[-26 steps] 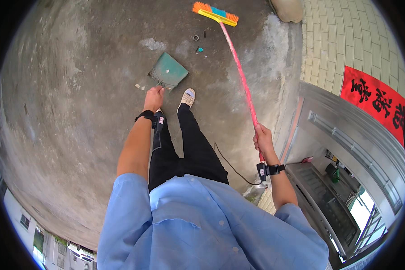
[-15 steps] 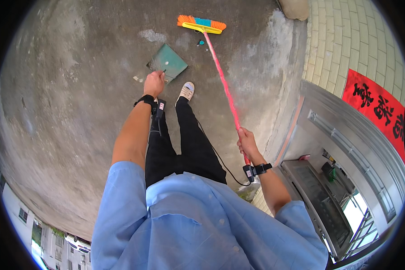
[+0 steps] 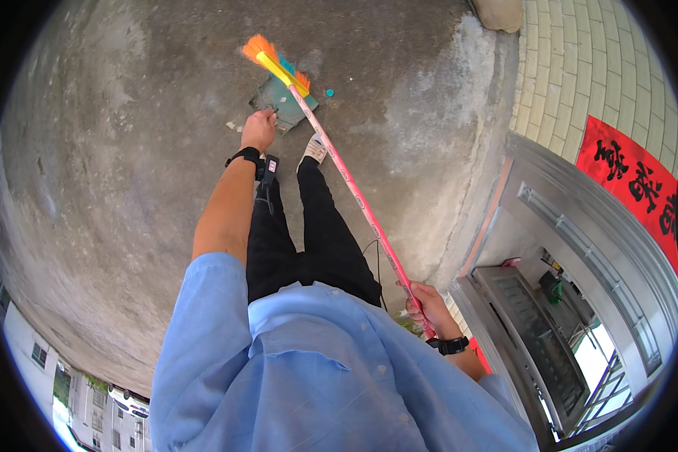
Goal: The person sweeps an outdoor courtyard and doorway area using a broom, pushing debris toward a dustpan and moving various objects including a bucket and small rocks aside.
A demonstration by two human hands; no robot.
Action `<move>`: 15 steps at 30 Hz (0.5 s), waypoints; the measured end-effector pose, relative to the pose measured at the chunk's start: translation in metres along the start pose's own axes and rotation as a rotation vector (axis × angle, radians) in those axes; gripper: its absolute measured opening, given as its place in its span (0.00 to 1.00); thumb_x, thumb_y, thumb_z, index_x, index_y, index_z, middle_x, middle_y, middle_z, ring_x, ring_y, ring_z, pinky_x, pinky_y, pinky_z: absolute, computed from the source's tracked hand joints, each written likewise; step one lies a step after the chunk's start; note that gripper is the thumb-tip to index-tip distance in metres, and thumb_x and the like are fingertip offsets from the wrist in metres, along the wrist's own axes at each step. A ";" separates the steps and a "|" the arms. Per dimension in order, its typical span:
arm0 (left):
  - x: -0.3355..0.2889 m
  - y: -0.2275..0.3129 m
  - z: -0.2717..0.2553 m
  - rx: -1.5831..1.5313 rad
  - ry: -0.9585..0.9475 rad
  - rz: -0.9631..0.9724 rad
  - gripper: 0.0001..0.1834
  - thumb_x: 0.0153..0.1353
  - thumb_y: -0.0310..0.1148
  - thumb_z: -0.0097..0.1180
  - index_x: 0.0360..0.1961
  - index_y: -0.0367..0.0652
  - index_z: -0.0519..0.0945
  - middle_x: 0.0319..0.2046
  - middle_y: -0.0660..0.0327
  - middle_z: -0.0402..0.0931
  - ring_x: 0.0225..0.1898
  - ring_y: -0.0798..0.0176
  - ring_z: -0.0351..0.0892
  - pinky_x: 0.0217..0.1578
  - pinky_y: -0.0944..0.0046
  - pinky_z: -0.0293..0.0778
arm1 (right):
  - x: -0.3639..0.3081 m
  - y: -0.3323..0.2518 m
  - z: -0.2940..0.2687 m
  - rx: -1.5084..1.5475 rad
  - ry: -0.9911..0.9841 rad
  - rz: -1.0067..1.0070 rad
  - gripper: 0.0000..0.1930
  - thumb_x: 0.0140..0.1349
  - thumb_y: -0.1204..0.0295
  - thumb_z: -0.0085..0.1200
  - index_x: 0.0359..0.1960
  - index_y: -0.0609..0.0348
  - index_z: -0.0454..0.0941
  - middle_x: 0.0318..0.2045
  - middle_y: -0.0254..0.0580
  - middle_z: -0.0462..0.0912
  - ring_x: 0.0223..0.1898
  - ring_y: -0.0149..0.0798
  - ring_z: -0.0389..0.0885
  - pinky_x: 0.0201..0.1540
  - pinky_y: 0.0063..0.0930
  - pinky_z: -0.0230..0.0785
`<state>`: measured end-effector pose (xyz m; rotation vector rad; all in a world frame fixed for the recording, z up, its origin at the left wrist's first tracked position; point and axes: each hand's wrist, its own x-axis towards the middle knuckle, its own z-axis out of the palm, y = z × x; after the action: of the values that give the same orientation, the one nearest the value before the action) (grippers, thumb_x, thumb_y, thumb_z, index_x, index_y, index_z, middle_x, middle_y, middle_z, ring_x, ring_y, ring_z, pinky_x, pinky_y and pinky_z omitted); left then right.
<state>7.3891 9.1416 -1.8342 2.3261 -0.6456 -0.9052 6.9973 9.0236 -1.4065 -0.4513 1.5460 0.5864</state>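
Observation:
My left hand [image 3: 259, 129] is closed at the near-left side of a green dustpan [image 3: 287, 117], around its thin handle. The pan lies on the concrete by my shoe, with small pale bits in it. My right hand [image 3: 432, 305] grips the lower end of the long pink handle of a broom [image 3: 358, 194]. The broom's yellow head [image 3: 279, 69], with orange and blue bristles, is tilted over the dustpan and hides its far part. A small teal bottle cap [image 3: 330, 93] lies on the ground to the right of the dustpan.
Pale scraps [image 3: 234, 126] lie left of the dustpan. My shoe [image 3: 314, 149] stands just in front of it. On the right are a tiled wall [image 3: 554, 83], a red banner [image 3: 629, 177] and a metal-framed doorway [image 3: 531, 331]. A tan sack-like object [image 3: 497, 13] sits at the far right.
The broom head has swung left and nearer, from the floor beyond to over the dustpan. My right hand has drawn back toward my body. The left hand has barely moved.

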 end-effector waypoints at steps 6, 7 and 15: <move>-0.023 -0.009 -0.024 -0.096 -0.037 0.047 0.15 0.62 0.37 0.52 0.43 0.39 0.82 0.40 0.44 0.79 0.45 0.41 0.77 0.48 0.50 0.73 | 0.006 -0.004 -0.007 -0.106 0.204 -0.230 0.20 0.72 0.55 0.40 0.57 0.51 0.71 0.13 0.27 0.66 0.09 0.21 0.57 0.11 0.17 0.50; -0.029 -0.007 -0.025 -0.087 -0.050 0.038 0.15 0.62 0.38 0.53 0.43 0.39 0.82 0.40 0.44 0.79 0.45 0.41 0.77 0.48 0.50 0.73 | 0.011 -0.005 -0.008 -0.104 0.200 -0.232 0.20 0.72 0.55 0.40 0.57 0.51 0.71 0.13 0.27 0.66 0.09 0.21 0.57 0.11 0.17 0.50; -0.076 -0.002 -0.015 -0.015 -0.106 0.094 0.14 0.61 0.35 0.53 0.40 0.36 0.82 0.36 0.43 0.79 0.42 0.39 0.78 0.43 0.51 0.74 | 0.059 0.011 -0.027 -0.005 0.277 -0.274 0.18 0.73 0.54 0.38 0.54 0.49 0.70 0.13 0.28 0.64 0.09 0.22 0.56 0.11 0.18 0.52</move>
<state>7.3508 9.1936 -1.7915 2.2265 -0.7818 -0.9916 6.9654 9.0194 -1.4638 -0.7593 1.7075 0.3239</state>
